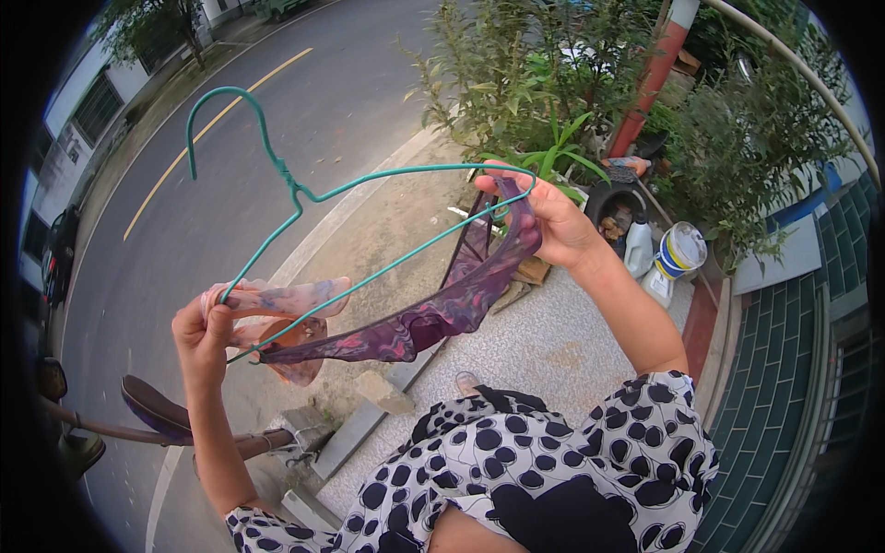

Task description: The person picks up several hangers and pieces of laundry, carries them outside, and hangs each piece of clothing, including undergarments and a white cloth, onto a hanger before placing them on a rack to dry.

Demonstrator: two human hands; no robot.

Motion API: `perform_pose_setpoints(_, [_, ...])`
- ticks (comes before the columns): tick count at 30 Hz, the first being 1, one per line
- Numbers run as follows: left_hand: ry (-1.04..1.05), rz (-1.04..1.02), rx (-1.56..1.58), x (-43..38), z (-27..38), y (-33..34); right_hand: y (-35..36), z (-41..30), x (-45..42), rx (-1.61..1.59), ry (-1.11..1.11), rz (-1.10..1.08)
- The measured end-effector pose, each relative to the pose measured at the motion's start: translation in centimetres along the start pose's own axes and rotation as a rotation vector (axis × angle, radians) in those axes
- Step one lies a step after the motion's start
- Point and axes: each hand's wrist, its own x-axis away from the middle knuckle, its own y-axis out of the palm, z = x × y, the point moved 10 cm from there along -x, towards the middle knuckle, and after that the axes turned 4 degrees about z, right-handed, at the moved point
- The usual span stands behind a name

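Observation:
A green wire clothes hanger (285,176) is stretched between my two hands, its hook pointing up and away to the left. My left hand (200,332) pinches the hanger's left end together with a peach patterned cloth garment (297,301), bunched there. At the hanger's other end, my right hand (560,225) grips the wire corner and the edge of a sheer purple patterned garment (442,318), possibly underwear. The purple garment hangs along the lower bar, its left end at the small wire notch near my left hand. My right fingertips are partly behind the fabric.
A paved road (346,76) runs beyond the concrete verge. Bushes (539,83), a red-and-white pole (653,86), a white bucket (681,249) and plastic jugs (639,249) stand at right. A dark green tiled wall (753,387) borders the right. Vehicle mirrors (155,408) project at lower left.

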Motion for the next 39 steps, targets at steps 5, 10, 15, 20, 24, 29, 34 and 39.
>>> perform_pose_setpoints(5, [0.022,0.027,-0.013,0.1,0.1,0.7,-0.3,-0.2,-0.2,0.055,-0.028,0.091])
perform_pose_setpoints(10, [0.049,0.035,-0.038,0.2,0.3,1.6,0.6,0.3,0.0,0.319,-0.011,0.081])
perform_pose_setpoints(15, [0.164,0.140,-0.078,0.3,1.7,1.3,-2.5,2.6,-0.5,0.067,0.061,0.130])
perform_pose_setpoints(20, [0.271,0.112,-0.020,0.1,3.4,-0.2,-3.1,-3.4,1.4,0.377,-0.231,0.309])
perform_pose_setpoints(24, [0.264,0.004,0.009,-1.2,4.2,0.6,6.2,-8.9,1.8,1.061,-0.502,0.103])
perform_pose_setpoints(29, [0.224,0.019,0.075,-3.1,4.9,1.8,10.3,-9.6,2.2,1.352,-0.482,0.015])
perform_pose_setpoints(34, [0.069,-0.002,0.214,-5.1,2.5,3.5,5.7,-14.4,4.7,1.004,-0.478,0.235])
perform_pose_setpoints(39, [-0.052,0.081,0.348,-5.5,-0.1,2.4,4.6,-23.7,8.4,1.003,-0.729,0.526])
